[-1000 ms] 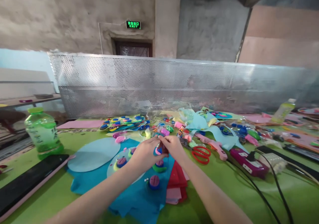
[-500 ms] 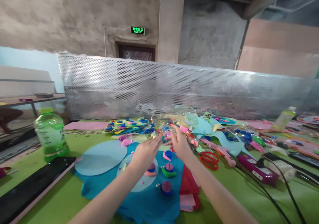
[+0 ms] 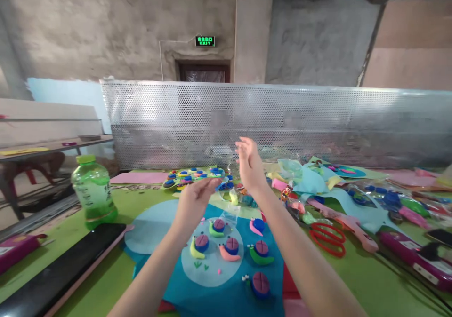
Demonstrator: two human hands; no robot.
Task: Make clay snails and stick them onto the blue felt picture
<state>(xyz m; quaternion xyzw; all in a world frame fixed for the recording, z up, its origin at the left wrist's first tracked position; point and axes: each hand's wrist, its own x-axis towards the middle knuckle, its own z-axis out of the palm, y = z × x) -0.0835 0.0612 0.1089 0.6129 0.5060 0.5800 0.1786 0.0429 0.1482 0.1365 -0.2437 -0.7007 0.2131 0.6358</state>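
My left hand point(image 3: 196, 202) hovers over the blue sheet point(image 3: 208, 300) with its fingertips pinched together; whatever they hold is too small to make out. Higher and to the right, my right hand point(image 3: 250, 166) is raised with its fingers loosely bent and apart, and I see nothing in it. Beneath them lies a pale blue disc point(image 3: 197, 277) bearing a green clay snail point(image 3: 216, 230), a yellow clay snail point(image 3: 199, 245) and a pink clay snail point(image 3: 230, 249). Three more clay snails point(image 3: 261, 251) stand in a column on the blue sheet, right of the disc.
Red-handled scissors point(image 3: 328, 239) and a pink glue gun point(image 3: 353, 227) lie right of my forearm. A green bottle point(image 3: 93, 192) and a black phone-like slab point(image 3: 70, 265) are at left. Several finished clay pieces point(image 3: 192, 176) lie behind. A purple power strip point(image 3: 416, 260) trails cables.
My hands have moved apart: the right rose, its fingers bending, while the left stayed lower with fingertips pinched. The disc's snails now show more fully. The view has shifted left.
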